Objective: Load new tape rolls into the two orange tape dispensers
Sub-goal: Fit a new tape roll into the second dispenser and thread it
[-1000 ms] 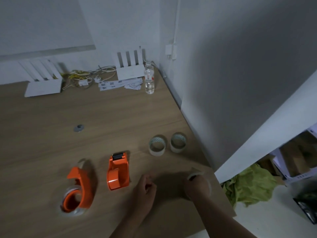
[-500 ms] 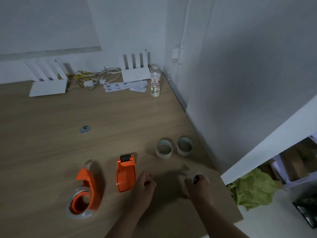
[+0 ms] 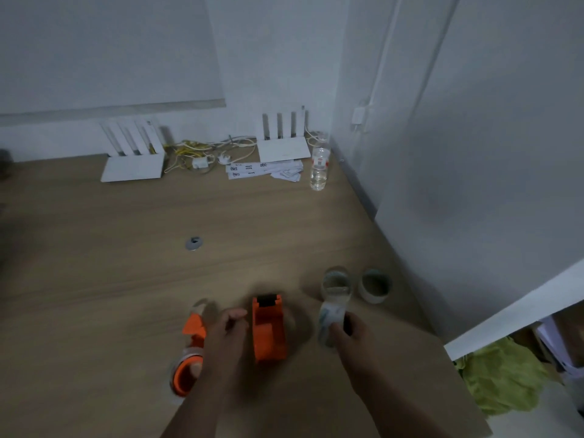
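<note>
Two orange tape dispensers lie on the wooden table point(image 3: 126, 279). The left dispenser point(image 3: 189, 352) is on its side with a clear roll around its hub, partly behind my left forearm. The right dispenser point(image 3: 268, 330) stands empty between my hands. My left hand point(image 3: 226, 336) hovers just left of it, fingers curled, holding nothing. My right hand point(image 3: 347, 336) grips a clear tape roll point(image 3: 330, 320) lifted off the table, to the right of that dispenser. Two more tape rolls point(image 3: 336, 284) point(image 3: 374, 286) stand behind it.
A water bottle point(image 3: 319, 162), two white routers point(image 3: 132, 153) point(image 3: 284, 137), cables and paper slips line the back wall. A round metal grommet point(image 3: 194, 243) sits mid-table. The table's right edge meets a white wall; green cloth point(image 3: 502, 377) lies on the floor beyond.
My right hand has lifted the tape roll off the table and carried it left toward the upright dispenser. My left hand has moved up beside that dispenser. The view has shifted right.
</note>
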Tool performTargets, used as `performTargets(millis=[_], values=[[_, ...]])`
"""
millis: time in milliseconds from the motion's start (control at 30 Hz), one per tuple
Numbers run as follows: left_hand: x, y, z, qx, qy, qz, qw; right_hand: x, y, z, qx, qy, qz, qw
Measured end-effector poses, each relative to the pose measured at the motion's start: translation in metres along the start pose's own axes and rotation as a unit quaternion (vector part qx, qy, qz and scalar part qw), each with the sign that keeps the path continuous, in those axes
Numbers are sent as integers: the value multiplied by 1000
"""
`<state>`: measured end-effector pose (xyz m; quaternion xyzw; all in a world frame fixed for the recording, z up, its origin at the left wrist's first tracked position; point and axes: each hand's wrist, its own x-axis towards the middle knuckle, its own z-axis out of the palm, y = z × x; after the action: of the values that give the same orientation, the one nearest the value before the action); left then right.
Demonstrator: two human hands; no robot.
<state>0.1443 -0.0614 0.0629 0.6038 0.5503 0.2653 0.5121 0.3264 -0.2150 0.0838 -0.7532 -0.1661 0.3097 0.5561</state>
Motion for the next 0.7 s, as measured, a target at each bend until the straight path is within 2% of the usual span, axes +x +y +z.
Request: performTargets(millis=[133,233,300,367,700], values=[[2,-5,-4,30,-17,-83,996,-3,-10,23,42,-54,9,998],[-3,1,-1,42,-69,-136,987,-7,-14,37,62,-89,19,994],[-11,7,1,60,-112,-139,982,-9,-16,43,72,-106,24,991],[-16,7,6,46,-120,-122,984,-11,-17,49,75,-121,29,989],[-28,3,15,39,-80,-113,990,-23,-27,56,105,-137,35,984]])
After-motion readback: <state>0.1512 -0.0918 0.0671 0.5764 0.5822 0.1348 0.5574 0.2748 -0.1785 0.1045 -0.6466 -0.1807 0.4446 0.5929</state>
